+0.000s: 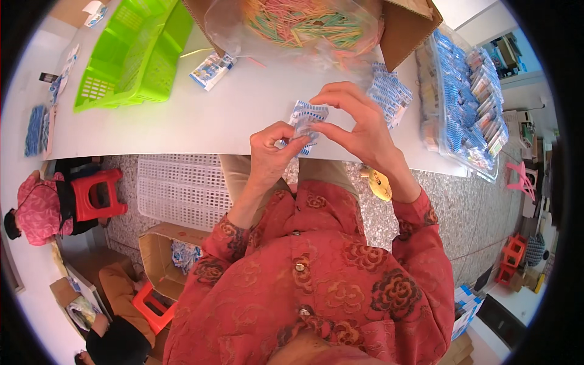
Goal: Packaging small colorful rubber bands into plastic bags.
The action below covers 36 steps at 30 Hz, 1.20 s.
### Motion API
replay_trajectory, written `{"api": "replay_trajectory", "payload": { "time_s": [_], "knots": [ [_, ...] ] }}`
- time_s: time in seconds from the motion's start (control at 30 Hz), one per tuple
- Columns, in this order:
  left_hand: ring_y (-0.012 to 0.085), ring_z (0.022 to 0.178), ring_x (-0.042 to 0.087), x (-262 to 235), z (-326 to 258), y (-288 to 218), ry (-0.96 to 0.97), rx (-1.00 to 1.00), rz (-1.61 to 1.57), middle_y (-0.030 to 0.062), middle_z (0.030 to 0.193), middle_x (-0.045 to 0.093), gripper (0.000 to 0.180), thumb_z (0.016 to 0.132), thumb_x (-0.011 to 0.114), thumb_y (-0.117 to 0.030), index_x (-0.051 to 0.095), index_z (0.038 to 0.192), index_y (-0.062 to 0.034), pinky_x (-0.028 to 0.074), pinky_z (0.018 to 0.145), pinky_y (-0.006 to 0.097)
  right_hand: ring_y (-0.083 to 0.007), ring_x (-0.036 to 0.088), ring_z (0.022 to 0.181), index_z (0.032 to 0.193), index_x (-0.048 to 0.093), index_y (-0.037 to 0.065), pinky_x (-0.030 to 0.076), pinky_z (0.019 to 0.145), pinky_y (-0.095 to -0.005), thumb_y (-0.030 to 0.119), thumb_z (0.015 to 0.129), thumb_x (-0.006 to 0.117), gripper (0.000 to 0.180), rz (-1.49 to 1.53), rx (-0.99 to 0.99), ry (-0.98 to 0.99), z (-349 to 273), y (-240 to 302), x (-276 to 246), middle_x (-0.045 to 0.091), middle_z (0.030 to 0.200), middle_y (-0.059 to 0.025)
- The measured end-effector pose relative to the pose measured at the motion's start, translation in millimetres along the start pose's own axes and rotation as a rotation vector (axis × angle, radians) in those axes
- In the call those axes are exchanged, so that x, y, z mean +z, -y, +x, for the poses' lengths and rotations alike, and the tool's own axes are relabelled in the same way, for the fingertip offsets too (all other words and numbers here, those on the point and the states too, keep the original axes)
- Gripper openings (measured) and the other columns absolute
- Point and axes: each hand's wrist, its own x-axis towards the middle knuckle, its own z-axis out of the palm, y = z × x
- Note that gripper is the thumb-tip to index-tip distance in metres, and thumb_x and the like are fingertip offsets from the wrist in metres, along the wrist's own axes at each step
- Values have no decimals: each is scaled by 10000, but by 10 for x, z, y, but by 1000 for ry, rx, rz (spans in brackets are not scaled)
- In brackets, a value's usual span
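My left hand and my right hand both pinch a small clear packet with a blue and white striped pattern, held just above the near edge of the white table. The left fingers grip its lower side, the right fingers its upper right corner. Behind it a clear plastic bag of thin coloured sticks lies in an open cardboard box. A small stack of the same striped packets rests on the table right of my hands.
A green plastic basket stands at the back left. A clear tray of filled packets sits at the right. A white crate and cardboard box lie under the table. Two other people sit low at the left by red stools.
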Motion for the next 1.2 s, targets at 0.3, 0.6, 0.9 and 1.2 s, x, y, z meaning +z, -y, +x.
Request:
{"api": "replay_trajectory", "payload": {
  "time_s": [0.3, 0.6, 0.9, 1.2],
  "knots": [
    [96, 638, 560, -9, 20, -4, -79, 126, 77, 42, 706, 624, 102, 723, 730, 17, 629, 715, 9, 435, 577, 239, -199, 615, 783, 1002, 644, 57, 495, 598, -289, 52, 743, 714, 269, -102, 51, 93, -40, 141, -33, 626, 1013, -93],
    [185, 704, 614, 23, 36, 69, -122, 314, 191, 83, 762, 649, 142, 657, 657, 94, 629, 760, 0, 480, 638, 278, -272, 578, 689, 784, 559, 33, 478, 578, -364, 112, 744, 694, 161, -223, -114, 197, -46, 131, 227, 543, 755, -80],
    [95, 698, 564, -67, 194, 357, -180, 165, -85, 44, 736, 614, 85, 731, 664, 72, 614, 769, 15, 445, 645, 224, -128, 584, 719, 903, 612, 21, 476, 617, -257, 32, 806, 633, 99, 138, 34, 143, 301, -136, 188, 599, 848, -49],
    [35, 673, 486, -82, 199, 724, -172, -141, -243, -7, 716, 573, 105, 775, 693, 34, 600, 728, 25, 398, 587, 199, -148, 615, 715, 964, 623, 2, 491, 657, -274, 30, 840, 574, 136, -239, 269, 13, 911, -1787, -292, 634, 807, -108]
  ]
}}
